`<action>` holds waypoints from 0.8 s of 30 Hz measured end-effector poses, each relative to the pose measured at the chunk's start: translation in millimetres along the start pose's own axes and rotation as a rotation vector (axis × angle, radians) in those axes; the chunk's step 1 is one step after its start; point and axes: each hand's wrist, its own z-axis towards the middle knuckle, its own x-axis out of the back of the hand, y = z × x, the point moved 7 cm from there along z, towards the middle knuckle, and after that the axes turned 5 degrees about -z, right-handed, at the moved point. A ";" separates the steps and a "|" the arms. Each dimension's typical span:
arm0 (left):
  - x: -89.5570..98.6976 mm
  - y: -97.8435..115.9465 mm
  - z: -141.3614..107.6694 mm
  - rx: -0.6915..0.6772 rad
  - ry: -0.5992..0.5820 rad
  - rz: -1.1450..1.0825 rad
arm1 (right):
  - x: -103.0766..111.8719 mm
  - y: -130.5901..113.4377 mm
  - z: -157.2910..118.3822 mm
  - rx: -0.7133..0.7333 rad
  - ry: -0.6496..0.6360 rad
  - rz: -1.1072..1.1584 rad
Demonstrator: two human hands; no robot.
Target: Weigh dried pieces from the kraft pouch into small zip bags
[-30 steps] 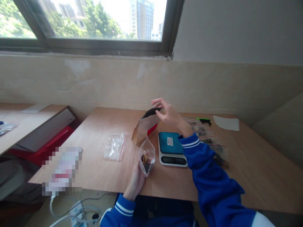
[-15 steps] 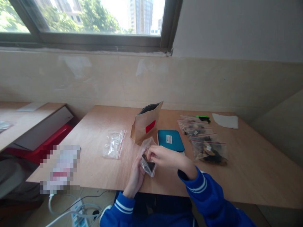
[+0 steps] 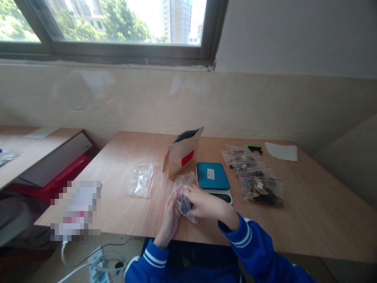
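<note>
Right hand (image 3: 206, 206) had come away from the kraft pouch (image 3: 182, 155), which now stood alone on its base, its dark-lined mouth open and a red patch on its face. Both hands worked together on a clear zip bag (image 3: 185, 198) holding dark pieces (image 3: 183, 205). Right fingers (image 3: 196, 192) lay closed across the bag's side, and left hand (image 3: 169, 220) cupped it from the near side, so the grip was clamped on the bag, not apart. The bag sat above the plywood table (image 3: 318, 220), close to its near edge, with its upper corner just beside the digital scale (image 3: 213, 175).

Margins: the right forearm passed in front of the scale's lower edge, with little room on that side. The pouch stood just behind the bag. A flat zip bag (image 3: 142, 180) lay further left, and filled zip bags (image 3: 259, 188) lay in a row to the right, near the scale. Both wrists were close to the table's near edge.
</note>
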 end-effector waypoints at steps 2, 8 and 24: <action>1.1 -1.0 0.3 0.010 0.004 -0.007 | 1.1 -0.5 -0.6 -0.038 -0.014 -0.029; 8.5 0.9 1.8 -0.071 0.069 0.015 | 4.3 -5.7 -2.8 -0.046 -0.002 -0.047; 3.8 -6.2 1.2 0.034 -0.024 -0.008 | 26.7 -1.2 -9.6 0.005 0.053 0.158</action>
